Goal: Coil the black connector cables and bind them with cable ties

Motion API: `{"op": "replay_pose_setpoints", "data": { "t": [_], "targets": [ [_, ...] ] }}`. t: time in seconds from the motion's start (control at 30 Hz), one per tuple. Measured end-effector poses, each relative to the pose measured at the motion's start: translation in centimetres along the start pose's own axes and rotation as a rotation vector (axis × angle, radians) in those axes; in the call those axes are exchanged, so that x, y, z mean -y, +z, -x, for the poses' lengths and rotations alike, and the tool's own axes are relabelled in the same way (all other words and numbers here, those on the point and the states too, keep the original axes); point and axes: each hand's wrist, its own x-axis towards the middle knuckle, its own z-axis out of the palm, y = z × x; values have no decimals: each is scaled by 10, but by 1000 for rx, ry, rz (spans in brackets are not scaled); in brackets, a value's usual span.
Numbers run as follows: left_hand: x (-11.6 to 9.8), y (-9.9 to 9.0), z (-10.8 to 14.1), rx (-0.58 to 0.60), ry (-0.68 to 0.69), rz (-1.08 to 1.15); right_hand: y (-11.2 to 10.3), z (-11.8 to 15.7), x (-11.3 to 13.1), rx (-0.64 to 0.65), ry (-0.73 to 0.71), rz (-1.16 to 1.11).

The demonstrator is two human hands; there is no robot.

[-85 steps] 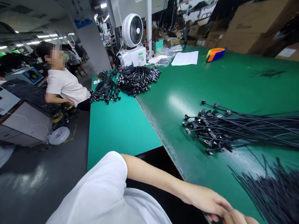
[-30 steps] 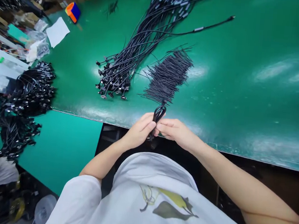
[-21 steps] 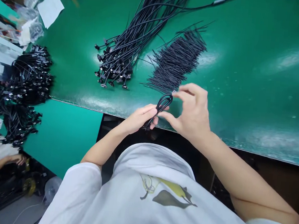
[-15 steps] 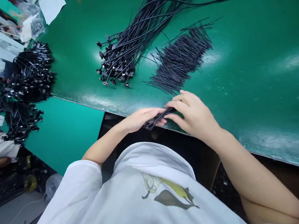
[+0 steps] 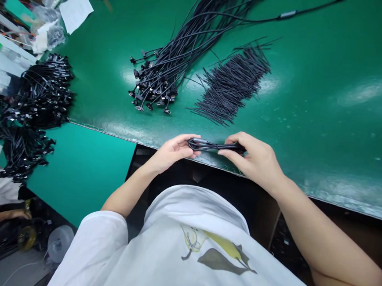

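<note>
- Our left hand [image 5: 172, 152] has its fingers curled, pinching one end of the folded black cable [image 5: 215, 146], right over the near edge of the green bench mat [image 5: 327, 127]
- Our right hand [image 5: 256, 159] is barely open, pinching the cable's other end
- Farther off sit a cable bundle [image 5: 170, 73] and short black wires [image 5: 235, 87]

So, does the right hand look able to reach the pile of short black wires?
Probably yes: the right hand lies just below the short black wires, with only green tabletop between them, though it would likely have to release the folded cable first.
</note>
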Motion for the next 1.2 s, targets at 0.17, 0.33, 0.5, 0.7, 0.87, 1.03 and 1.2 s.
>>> {"op": "replay_pose_setpoints", "data": {
  "t": [0.17,0.33,0.5,0.7,0.87,1.03,1.2],
  "targets": [
    [10,12,-8,-189,191,51,11,8,10,88,79,-142],
    [11,14,-13,-190,151,98,18,11,26,81,316,-390],
    [9,13,-10,-217,222,-42,18,11,28,-21,269,-258],
    [15,16,-2,-304,514,-502,13,5,24,162,362,-338],
    [3,18,-1,-262,691,-927,15,-2,27,113,150,-283],
    [-4,9,-9,-208,737,-1090,11,-6,32,145,179,-258],
    [-3,-2,-13,-82,791,-1080,2,-5,27,428,337,-744]
  ]
}}
